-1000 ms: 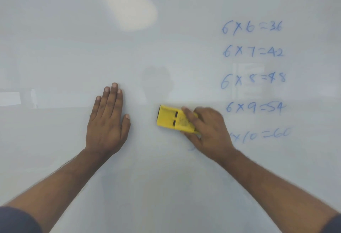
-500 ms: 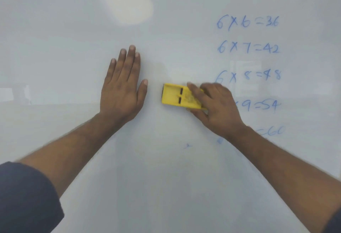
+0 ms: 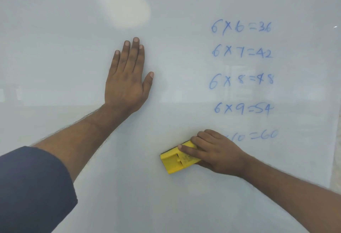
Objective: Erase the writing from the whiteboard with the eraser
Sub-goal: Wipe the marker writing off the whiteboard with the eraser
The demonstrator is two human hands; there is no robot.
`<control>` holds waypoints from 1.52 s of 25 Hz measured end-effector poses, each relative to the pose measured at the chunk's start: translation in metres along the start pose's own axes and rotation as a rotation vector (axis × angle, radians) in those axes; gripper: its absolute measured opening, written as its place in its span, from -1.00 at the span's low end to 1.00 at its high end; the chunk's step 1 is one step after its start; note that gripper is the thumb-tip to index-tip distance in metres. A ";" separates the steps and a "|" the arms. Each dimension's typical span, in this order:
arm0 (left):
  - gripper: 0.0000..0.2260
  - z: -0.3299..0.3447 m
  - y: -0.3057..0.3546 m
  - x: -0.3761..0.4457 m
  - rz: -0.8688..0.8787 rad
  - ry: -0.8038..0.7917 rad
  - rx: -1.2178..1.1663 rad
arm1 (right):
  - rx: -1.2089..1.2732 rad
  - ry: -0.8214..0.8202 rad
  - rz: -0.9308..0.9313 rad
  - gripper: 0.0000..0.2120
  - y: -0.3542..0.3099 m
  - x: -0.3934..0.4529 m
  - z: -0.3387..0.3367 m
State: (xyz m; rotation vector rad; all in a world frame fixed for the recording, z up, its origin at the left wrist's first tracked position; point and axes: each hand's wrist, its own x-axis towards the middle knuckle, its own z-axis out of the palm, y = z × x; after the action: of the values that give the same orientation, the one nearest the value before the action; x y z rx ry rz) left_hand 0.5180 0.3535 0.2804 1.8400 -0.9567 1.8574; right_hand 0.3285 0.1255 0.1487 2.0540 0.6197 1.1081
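The whiteboard (image 3: 73, 29) fills the view. Blue writing (image 3: 241, 53) runs down its right side in several rows of sums, from 6x6=36 to a lowest row partly hidden by my right hand. My right hand (image 3: 217, 153) presses a yellow eraser (image 3: 173, 160) flat against the board, low and just left of that lowest row. My left hand (image 3: 129, 77) lies flat on the board with straight fingers, left of the writing, holding nothing.
A bright oval light reflection (image 3: 121, 4) sits at the upper middle of the board. The board's right edge (image 3: 335, 140) shows at the far right, with a pale wall beyond it.
My right hand moved the eraser up the board, then down and slightly right to below the 6x9 row. A small blue mark seen low on the board is gone. My left hand shifted upward.
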 end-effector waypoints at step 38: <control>-0.40 0.016 0.074 0.100 0.006 0.024 0.022 | 0.036 0.416 0.901 -0.54 0.192 0.159 -0.091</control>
State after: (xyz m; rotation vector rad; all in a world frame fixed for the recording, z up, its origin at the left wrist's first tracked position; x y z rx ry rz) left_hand 0.4712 0.2694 0.3613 1.8253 -0.9381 1.8961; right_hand 0.3475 0.1456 0.4129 2.1821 -0.1641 2.0675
